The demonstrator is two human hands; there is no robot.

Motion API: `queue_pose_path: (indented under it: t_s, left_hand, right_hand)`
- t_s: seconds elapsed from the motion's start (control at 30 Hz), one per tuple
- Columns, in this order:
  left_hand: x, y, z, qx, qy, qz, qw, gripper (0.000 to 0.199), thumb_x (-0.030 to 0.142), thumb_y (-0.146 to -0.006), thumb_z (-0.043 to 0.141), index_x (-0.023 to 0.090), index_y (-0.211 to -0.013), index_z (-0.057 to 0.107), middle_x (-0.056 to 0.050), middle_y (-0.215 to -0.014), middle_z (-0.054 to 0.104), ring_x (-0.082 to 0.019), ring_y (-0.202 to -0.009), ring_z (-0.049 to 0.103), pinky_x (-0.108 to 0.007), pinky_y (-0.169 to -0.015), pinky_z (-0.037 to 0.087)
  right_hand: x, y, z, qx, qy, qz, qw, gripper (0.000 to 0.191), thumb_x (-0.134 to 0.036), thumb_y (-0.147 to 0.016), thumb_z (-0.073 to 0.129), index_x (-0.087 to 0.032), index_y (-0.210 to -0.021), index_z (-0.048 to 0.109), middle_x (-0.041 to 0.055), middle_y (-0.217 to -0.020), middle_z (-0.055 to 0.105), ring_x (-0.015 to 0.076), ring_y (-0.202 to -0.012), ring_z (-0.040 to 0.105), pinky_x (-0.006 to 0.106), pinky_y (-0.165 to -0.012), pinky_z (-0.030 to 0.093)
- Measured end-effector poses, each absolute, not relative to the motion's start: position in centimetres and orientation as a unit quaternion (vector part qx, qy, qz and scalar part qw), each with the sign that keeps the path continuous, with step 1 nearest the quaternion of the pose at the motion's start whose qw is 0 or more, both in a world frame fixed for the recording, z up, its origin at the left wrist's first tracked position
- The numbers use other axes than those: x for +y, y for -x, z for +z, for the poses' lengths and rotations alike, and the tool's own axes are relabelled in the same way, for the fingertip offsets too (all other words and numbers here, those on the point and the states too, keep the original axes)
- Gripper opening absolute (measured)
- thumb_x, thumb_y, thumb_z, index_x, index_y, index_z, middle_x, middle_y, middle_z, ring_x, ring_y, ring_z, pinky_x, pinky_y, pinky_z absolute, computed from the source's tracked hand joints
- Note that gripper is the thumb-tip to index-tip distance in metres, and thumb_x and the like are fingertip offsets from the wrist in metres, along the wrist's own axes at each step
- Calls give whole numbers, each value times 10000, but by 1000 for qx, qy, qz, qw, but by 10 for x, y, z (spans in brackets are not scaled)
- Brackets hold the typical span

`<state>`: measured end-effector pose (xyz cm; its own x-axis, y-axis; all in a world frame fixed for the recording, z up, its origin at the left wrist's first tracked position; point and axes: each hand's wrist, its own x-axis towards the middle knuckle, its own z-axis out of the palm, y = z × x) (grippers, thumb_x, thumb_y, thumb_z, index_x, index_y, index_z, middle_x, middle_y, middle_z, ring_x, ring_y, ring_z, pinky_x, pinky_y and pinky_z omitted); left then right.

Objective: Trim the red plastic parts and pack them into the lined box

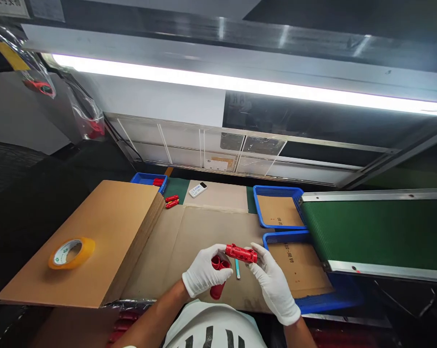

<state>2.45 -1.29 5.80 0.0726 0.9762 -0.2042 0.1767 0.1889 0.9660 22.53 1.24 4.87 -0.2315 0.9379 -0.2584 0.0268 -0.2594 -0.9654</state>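
My left hand (208,271), in a white glove, is wrapped round red plastic parts (217,290) that hang below its fingers. Its fingertips also reach the left end of a red cylindrical part (241,253), which lies crosswise between both hands. My right hand (274,285), gloved as well, grips the right end of that cylinder between thumb and fingers. Just under the cylinder, a light-blue pen-like item (238,269) lies on the cardboard-covered table (200,232).
On the left, orange tape (72,253) rests on stacked cardboard (120,212). Small red parts (172,201) and a white device (198,189) lie further back. Blue trays (260,208) with cardboard inside stand right, beside a green conveyor (378,232).
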Motion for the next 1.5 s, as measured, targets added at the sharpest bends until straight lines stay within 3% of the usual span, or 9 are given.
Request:
queue_pose_path:
  t_s: [0.57, 0.73, 0.83, 0.93, 1.03, 1.13, 1.27, 1.4, 1.5]
  left_hand:
    - [-9, -27, 59, 576, -493, 379, 530, 400, 146, -607, 601, 137, -998, 687, -20, -808, 701, -166, -759, 619, -269, -769, 485]
    - [-8, -32, 57, 556, -493, 339, 578, 417, 133, -584, 580, 127, -983, 702, -2, -778, 690, -136, -667, 561, -250, -674, 464]
    - [-4, -35, 52, 581, -429, 350, 597, 288, 163, -583, 596, 119, -854, 681, 24, -675, 630, -117, -606, 508, -240, -608, 434]
    - [2, -39, 46, 621, -356, 393, 577, 165, 183, -590, 638, 126, -745, 646, 11, -675, 640, -130, -634, 536, -245, -627, 446]
    - [8, -46, 41, 642, -316, 437, 546, 201, 153, -600, 669, 126, -799, 688, -34, -779, 713, -177, -753, 613, -273, -733, 494]
    - [11, -59, 39, 619, -308, 483, 537, 265, 121, -608, 660, 131, -867, 718, -54, -873, 738, -201, -841, 642, -301, -832, 503]
    - [8, -76, 33, 597, -258, 528, 546, 306, 161, -590, 691, 117, -892, 715, -60, -847, 713, -193, -800, 615, -301, -781, 499]
    - [3, -87, 14, 570, -199, 563, 565, 337, 242, -599, 721, 125, -915, 713, -42, -788, 664, -163, -706, 571, -304, -722, 472]
    - [3, -84, -12, 574, -128, 607, 534, 384, 444, -702, 670, 121, -910, 685, -43, -749, 608, -153, -656, 522, -314, -685, 451]
  right_hand:
    - [20, -225, 48, -474, 507, 624, 357, 659, -594, -705, 723, -203, -1212, 570, 148, -1252, 641, 258, -1138, 619, 414, -1024, 496]
    - [22, -221, 56, -487, 527, 623, 313, 599, -676, -751, 611, -170, -1073, 628, 93, -937, 705, 197, -756, 646, 313, -655, 554]
    - [21, -218, 48, -492, 523, 637, 281, 585, -682, -769, 587, -160, -1025, 644, 53, -777, 674, 165, -646, 589, 298, -605, 513]
    - [20, -211, 28, -454, 523, 676, 253, 682, -709, -680, 660, -170, -1096, 625, 93, -924, 692, 205, -773, 630, 335, -664, 532]
    - [18, -197, 4, -442, 468, 719, 262, 772, -691, -502, 780, -181, -1063, 632, 148, -1095, 681, 275, -959, 647, 420, -811, 541]
    - [19, -183, -13, -490, 404, 735, 238, 641, -593, -474, 805, -174, -938, 664, 138, -1007, 713, 304, -937, 657, 485, -905, 510]
    - [26, -186, -26, -546, 500, 654, 156, 466, -499, -403, 784, -185, -718, 646, 152, -810, 727, 366, -826, 666, 516, -794, 540]
    - [36, -204, -48, -581, 511, 628, 81, 446, -542, -430, 751, -192, -689, 655, 169, -832, 738, 384, -844, 682, 454, -750, 562]
    - [39, -212, -68, -625, 506, 594, 38, 501, -584, -478, 720, -177, -771, 709, 153, -804, 743, 392, -840, 691, 446, -747, 563]
